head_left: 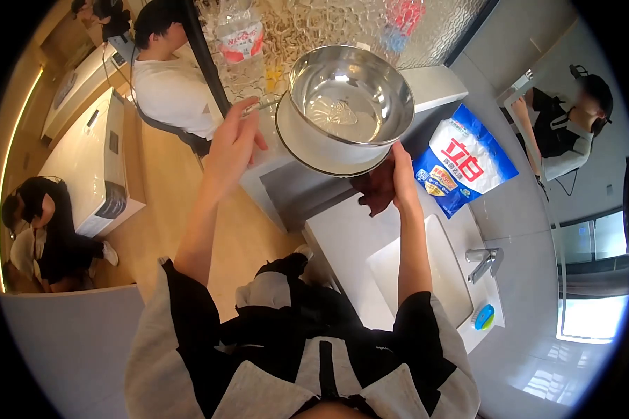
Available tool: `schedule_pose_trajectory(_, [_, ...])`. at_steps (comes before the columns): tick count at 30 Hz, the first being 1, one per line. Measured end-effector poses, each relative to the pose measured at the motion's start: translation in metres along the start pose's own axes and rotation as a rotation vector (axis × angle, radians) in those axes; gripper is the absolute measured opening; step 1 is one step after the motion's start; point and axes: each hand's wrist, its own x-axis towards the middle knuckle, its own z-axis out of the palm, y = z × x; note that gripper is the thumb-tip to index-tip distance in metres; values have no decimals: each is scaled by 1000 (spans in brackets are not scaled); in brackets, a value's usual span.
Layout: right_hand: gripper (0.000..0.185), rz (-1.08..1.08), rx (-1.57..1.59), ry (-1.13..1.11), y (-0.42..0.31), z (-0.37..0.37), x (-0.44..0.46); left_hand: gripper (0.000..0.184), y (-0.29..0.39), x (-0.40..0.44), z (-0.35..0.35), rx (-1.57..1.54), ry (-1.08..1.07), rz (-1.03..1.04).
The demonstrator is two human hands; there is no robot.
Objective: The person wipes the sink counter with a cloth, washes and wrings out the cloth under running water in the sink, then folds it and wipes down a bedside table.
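Observation:
A shiny steel bowl sits on a white round vessel with a dark rim, perhaps a pot; most of this vessel is hidden. At the far left side my left hand is closed around what looks like its thin handle. My right hand grips near the lower right edge of the stack, its fingertips hidden below. A dark reddish-brown cloth hangs beside that hand, bunched against the fingers. The inside of the bowl shows only reflections.
A blue-and-white detergent bag leans right of my right hand. Below lie a white sink, a faucet and a blue-green brush. A bottle shows through textured glass. Two people are at the left; a mirror is right.

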Motion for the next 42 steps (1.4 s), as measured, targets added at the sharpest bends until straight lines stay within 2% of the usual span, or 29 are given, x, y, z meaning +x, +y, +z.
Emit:
schedule_pose_trajectory(2, [56,-56,-43,15,0,1,6,39,-3,17,2,47,-116,-14])
schedule_pose_trajectory(3, [55,4,49,30,-4,3,4,40,-6,23,4,72,-175,-18])
schedule_pose_trajectory(4, [55,62,142,47,-13,8,-1,41,-9,28,6,54,-182,-27])
schedule_pose_trajectory(6, [54,35,139,35,-16,9,-2,41,-14,34,10,18,-198,-42])
schedule_pose_trajectory(8, [53,-119,-59,-18,-11,4,2,41,-15,35,15,67,-160,-48])
schedule_pose_trajectory(9, [50,-73,-39,-1,-19,8,-3,41,-16,35,18,88,-139,-47])
schedule_pose_trajectory(10, [50,-137,-92,28,-19,11,-3,41,-15,35,21,108,-115,-43])
schedule_pose_trajectory(11, [49,-201,-146,55,-17,14,-2,37,-14,32,25,266,-58,30])
schedule_pose_trajectory(13, [51,-376,-224,97,-5,13,7,36,-19,33,27,142,-48,26])
schedule_pose_trajectory(16, [53,-129,-211,72,-18,12,-3,34,-10,30,28,83,-45,10])
schedule_pose_trajectory(21, [53,-135,-170,115,-21,10,-13,34,-5,25,33,59,-36,41])
schedule_pose_trajectory(27, [48,-325,-257,226,-22,-14,-31,34,20,4,52,65,-76,74])
schedule_pose_trajectory(29, [44,-343,-296,268,-26,-24,-46,35,20,-1,63,37,-118,84])
schedule_pose_trajectory(31, [30,-165,-331,243,-25,-46,-62,36,16,-7,77,6,-174,110])
schedule_pose_trajectory(34, [27,66,-333,213,-28,-74,-88,36,10,-17,108,3,-266,104])
schedule_pose_trajectory(37, [40,-159,-262,296,10,-99,-98,34,-1,-26,139,40,-369,87])
schedule_pose_trajectory(39, [40,-90,-287,306,24,-114,-109,33,-23,-27,161,55,-455,67])
schedule_pose_trajectory(41, [39,68,-258,297,42,-128,-116,34,-42,-25,178,86,-515,47])
schedule_pose_trajectory(42, [37,6,-299,314,59,-134,-114,34,-53,-23,187,104,-547,38])
